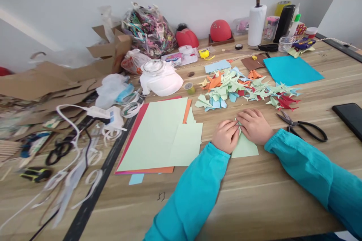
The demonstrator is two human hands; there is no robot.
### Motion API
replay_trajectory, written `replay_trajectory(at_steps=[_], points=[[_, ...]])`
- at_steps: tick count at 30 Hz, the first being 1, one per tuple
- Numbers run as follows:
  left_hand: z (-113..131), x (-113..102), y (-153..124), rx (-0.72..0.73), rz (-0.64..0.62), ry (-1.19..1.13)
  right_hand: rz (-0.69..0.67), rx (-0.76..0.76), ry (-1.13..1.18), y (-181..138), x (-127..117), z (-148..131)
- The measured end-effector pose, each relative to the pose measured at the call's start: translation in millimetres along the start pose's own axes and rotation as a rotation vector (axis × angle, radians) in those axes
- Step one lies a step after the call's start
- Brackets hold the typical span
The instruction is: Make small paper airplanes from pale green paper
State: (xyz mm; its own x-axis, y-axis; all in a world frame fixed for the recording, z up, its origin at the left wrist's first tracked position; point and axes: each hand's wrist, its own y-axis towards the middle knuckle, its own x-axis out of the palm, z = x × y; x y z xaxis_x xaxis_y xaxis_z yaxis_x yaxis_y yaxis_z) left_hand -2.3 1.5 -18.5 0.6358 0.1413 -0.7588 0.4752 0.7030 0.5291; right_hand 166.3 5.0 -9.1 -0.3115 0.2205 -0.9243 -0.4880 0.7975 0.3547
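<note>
My left hand (pixel 225 135) and my right hand (pixel 254 125) rest side by side on a small pale green paper piece (pixel 245 147) lying on the wooden table (pixel 254 196). Both hands have their fingers curled and pressed down on the paper's upper edge, pinching a fold. Both sleeves are teal. Just beyond the hands lies a pile of folded paper shapes (pixel 243 88) in green, orange, blue and red.
A stack of coloured sheets (pixel 161 135) lies left of my hands. Black scissors (pixel 304 126) and a dark phone (pixel 350 116) lie to the right, a blue sheet (pixel 291 69) behind. Cardboard, cables and tape rolls clutter the left side; a paper towel roll (pixel 256 24) stands at the back.
</note>
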Motion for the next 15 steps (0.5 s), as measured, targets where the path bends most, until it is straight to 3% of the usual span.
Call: replay_trajectory(at_steps=[15], points=[[0.0, 0.9, -0.7, -0.010, 0.006, 0.018, -0.014, 0.010, 0.013, 1.0, 1.4, 0.8]])
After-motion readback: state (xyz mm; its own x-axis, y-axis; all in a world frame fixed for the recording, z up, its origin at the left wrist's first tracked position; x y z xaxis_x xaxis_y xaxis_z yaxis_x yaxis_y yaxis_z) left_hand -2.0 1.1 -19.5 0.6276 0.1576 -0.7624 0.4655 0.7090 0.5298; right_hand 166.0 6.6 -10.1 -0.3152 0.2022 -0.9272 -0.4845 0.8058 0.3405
